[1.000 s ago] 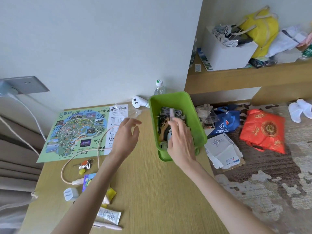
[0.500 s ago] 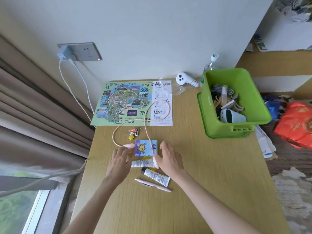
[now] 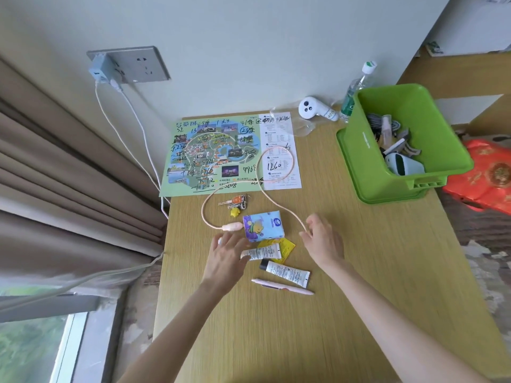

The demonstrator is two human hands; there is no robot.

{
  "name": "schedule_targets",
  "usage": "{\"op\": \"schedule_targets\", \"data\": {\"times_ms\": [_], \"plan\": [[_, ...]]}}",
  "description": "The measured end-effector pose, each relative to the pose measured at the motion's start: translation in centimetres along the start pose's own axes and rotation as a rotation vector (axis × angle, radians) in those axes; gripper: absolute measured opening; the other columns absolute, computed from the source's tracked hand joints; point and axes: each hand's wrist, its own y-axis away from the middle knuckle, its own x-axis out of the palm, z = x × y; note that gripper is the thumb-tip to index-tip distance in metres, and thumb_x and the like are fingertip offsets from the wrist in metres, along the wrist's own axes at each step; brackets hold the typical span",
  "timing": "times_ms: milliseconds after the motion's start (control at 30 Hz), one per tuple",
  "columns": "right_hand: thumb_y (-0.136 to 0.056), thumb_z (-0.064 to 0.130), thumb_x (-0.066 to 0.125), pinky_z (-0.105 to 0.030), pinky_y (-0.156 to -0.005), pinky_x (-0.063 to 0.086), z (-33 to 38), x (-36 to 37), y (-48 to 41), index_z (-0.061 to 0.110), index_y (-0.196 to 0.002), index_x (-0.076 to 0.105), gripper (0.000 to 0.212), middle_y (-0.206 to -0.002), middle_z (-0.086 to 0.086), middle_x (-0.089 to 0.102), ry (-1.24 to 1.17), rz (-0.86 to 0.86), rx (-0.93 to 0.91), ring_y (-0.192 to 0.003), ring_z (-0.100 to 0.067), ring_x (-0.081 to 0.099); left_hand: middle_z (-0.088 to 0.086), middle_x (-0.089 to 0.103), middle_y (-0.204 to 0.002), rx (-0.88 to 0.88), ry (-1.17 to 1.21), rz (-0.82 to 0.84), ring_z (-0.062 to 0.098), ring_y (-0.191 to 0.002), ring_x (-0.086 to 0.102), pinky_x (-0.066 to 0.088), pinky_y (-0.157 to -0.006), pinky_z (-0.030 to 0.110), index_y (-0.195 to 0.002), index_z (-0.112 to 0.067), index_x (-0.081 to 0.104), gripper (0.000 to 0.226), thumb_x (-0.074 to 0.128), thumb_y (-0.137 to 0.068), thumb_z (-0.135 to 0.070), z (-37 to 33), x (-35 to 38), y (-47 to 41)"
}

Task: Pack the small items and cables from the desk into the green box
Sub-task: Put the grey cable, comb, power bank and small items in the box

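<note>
**Desk Packing: Loose Items Remaining, Both Hands Over the Pile**

Far left: wall socket [image 3: 128,64] with white charger cords trailing down beside the curtain; not part of the pile. Park map [image 3: 221,154] flat at the back of the surface [image 3: 345,313], partly under the loop of a pink cable [image 3: 260,172]. Key bunch [image 3: 235,203] just beyond the pile, inside the cable's curve.

Left hand [image 3: 225,261] hovering with fingers spread, empty, just beside the cable's pink plug end and touching or nearly touching a white tube [image 3: 261,253]; contact cannot be told. Tissue pack [image 3: 264,226] between the two hands, overlapping a yellow sachet [image 3: 287,248]. Second tube [image 3: 284,272] and pink pen [image 3: 282,286] nearer the body, untouched.

Right hand [image 3: 322,241] loosely open, fingertips at the cable's other end; whether pinched cannot be told.

Green box [image 3: 359,161] at the right edge of the surface, well apart from the pile, already holding cables, a brush and a white device. White handheld device [image 3: 316,109] and water bottle [image 3: 356,88] behind it.

Risks, as judged:
- Cable lifted by one end likely to drag across keys and map, pulling them askew.
- Box sitting at the surface's edge; a push while loading could tip it off.
- Pen and tubes round, liable to roll if swept together.
</note>
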Motion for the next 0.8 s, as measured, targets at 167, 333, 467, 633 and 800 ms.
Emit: {"op": "schedule_targets", "data": {"times_ms": [167,333,467,633,800], "plan": [[-0.089,0.027,0.068,-0.034,-0.064,0.051,1.2,0.6,2.0,0.014,-0.096,0.05,0.023,-0.098,0.004,0.055,-0.01,0.038,-0.281,-0.075,-0.017,0.058,-0.003,0.069,-0.096,0.021,-0.088,0.103,0.021,-0.095,0.066,0.049,-0.092,0.041,-0.1,-0.018,0.069,0.041,0.087,-0.065,-0.028,-1.0,1.2,-0.2],[-0.079,0.035,0.073,-0.03,-0.066,0.042,2.0,3.2,4.6,0.018,-0.098,0.049,0.035,-0.099,0.008,0.052,0.034,0.262,-0.347,-0.085,-0.014,0.052,0.0,0.063,-0.077,0.031,-0.209,0.106,0.021,-0.069,0.061,0.05,-0.074,0.034,-0.084,-0.014,0.065,0.026,0.079,-0.063,-0.008,-1.9,1.9,-0.2],[-0.084,0.021,0.066,-0.026,-0.075,0.04,1.6,4.3,5.2,0.018,-0.102,0.051,0.024,-0.105,0.005,0.053,0.089,0.276,-0.378,-0.099,-0.016,0.051,0.005,0.063,-0.083,0.011,-0.155,0.123,0.021,-0.074,0.061,0.054,-0.071,0.034,-0.092,-0.007,0.065,0.019,0.073,-0.074,-0.009,-2.3,2.1,0.4],[-0.085,0.014,0.062,-0.023,-0.066,0.033,0.6,3.2,4.8,0.014,-0.099,0.051,0.017,-0.099,0.004,0.052,0.058,0.222,-0.349,-0.09,-0.016,0.051,0.006,0.055,-0.1,-0.081,0.05,0.168,0.02,-0.085,0.056,0.051,-0.075,0.031,-0.115,-0.006,0.048,0.025,0.048,-0.09,-0.005,-2.3,2.0,1.1],[-0.085,0.013,0.061,-0.031,-0.054,0.037,-2.0,1.2,5.4,0.012,-0.094,0.047,0.016,-0.094,0.002,0.049,-0.134,0.102,-0.131,-0.073,-0.018,0.05,0.002,0.057,-0.1,-0.023,0.129,0.196,0.02,-0.087,0.056,0.046,-0.07,0.031,-0.113,-0.013,0.044,0.023,0.047,-0.09,-0.017,-2.6,2.8,1.6]]}}
